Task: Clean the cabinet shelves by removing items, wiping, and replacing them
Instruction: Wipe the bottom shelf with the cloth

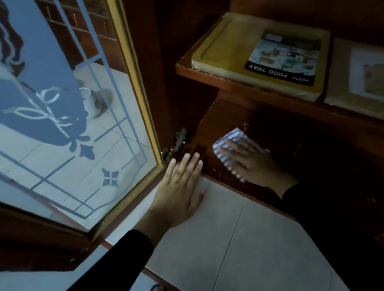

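Hands 2: left hand (180, 187) grip flat, empty, right hand (254, 163) grip flat on cloth (229, 139) | cloth 1: lay on bottom shelf (297, 133), 2 o'clock of left hand, half hidden | boxes 2: right box (371, 76) was cut off.

Our right hand (251, 161) hides most of the striped cloth (231, 137); beyond it, the picture edge cuts the brown box (339, 86).

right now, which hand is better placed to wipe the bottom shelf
Right: the right hand presses the striped cloth on the bottom shelf; the left hand lies flat at the cabinet's front edge, holding nothing.
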The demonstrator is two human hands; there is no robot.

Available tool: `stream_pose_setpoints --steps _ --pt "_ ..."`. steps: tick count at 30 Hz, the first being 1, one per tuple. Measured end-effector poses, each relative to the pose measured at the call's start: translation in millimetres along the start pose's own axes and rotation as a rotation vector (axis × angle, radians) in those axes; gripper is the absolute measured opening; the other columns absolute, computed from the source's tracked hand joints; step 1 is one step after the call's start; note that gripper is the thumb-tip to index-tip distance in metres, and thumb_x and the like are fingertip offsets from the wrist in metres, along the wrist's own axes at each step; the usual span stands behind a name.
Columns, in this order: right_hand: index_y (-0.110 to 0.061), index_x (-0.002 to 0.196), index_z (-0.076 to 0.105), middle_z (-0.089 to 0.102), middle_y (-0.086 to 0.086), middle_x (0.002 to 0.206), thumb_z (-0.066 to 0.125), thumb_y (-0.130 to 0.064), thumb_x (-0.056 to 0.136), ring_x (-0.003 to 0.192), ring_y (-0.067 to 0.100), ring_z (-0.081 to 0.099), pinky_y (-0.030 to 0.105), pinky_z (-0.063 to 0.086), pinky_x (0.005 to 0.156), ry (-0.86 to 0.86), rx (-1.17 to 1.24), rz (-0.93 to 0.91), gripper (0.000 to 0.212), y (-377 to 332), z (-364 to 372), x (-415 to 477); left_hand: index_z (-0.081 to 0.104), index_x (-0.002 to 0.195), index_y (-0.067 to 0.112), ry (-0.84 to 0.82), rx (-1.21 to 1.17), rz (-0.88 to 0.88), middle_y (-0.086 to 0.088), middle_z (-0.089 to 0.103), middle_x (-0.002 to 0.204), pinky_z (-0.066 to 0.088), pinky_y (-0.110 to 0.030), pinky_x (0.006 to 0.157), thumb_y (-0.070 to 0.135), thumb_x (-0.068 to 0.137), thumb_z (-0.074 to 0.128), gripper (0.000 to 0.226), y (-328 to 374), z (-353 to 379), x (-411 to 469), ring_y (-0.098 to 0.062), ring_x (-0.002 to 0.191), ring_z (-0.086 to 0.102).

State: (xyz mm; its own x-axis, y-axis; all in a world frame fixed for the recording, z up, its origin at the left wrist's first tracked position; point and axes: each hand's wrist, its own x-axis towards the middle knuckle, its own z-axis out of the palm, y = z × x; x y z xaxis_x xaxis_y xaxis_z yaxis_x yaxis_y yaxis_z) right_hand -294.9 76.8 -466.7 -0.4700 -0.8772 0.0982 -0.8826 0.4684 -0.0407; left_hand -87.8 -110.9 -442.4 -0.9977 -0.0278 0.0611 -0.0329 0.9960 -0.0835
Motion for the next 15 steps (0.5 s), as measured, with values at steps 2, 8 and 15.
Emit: stream_pose_setpoints --steps 2,8,15 --pt "-0.035 0.148 0.035 0.037 -0.001 0.155 0.033 -0.04 0.099 0.141 0.027 0.036 0.032 0.008 0.117 0.001 0.012 0.211 0.049 30.4 -2.1 -9.8 0.011 0.158 0.012 -0.048 -0.066 0.018 -0.007 0.002 0.164 -0.016 -0.04 0.12 0.055 0.099 -0.002 0.075 4.5 3.5 10.1 -0.025 0.151 -0.008" --pt "-0.035 0.156 0.006 -0.002 -0.002 0.165 0.02 -0.04 0.104 0.151 0.026 0.0 0.045 -0.002 0.12 -0.121 0.174 0.894 0.054 24.5 -6.7 25.4 -0.003 0.157 0.016 -0.144 -0.17 -0.026 -0.004 -0.013 0.163 -0.018 -0.036 0.117 0.06 0.089 -0.014 0.082 6.5 23.5 34.2 -0.022 0.148 -0.02" --pt "-0.035 0.156 0.001 -0.011 -0.005 0.164 0.024 -0.04 0.104 0.15 0.028 -0.013 0.046 -0.009 0.12 -0.227 0.191 0.614 0.057 -22.5 -7.4 129.7 0.003 0.158 0.018 -0.093 -0.227 0.021 0.001 -0.007 0.163 -0.015 -0.037 0.12 0.055 0.097 0.005 0.071 -0.9 32.2 38.1 -0.02 0.15 -0.012"
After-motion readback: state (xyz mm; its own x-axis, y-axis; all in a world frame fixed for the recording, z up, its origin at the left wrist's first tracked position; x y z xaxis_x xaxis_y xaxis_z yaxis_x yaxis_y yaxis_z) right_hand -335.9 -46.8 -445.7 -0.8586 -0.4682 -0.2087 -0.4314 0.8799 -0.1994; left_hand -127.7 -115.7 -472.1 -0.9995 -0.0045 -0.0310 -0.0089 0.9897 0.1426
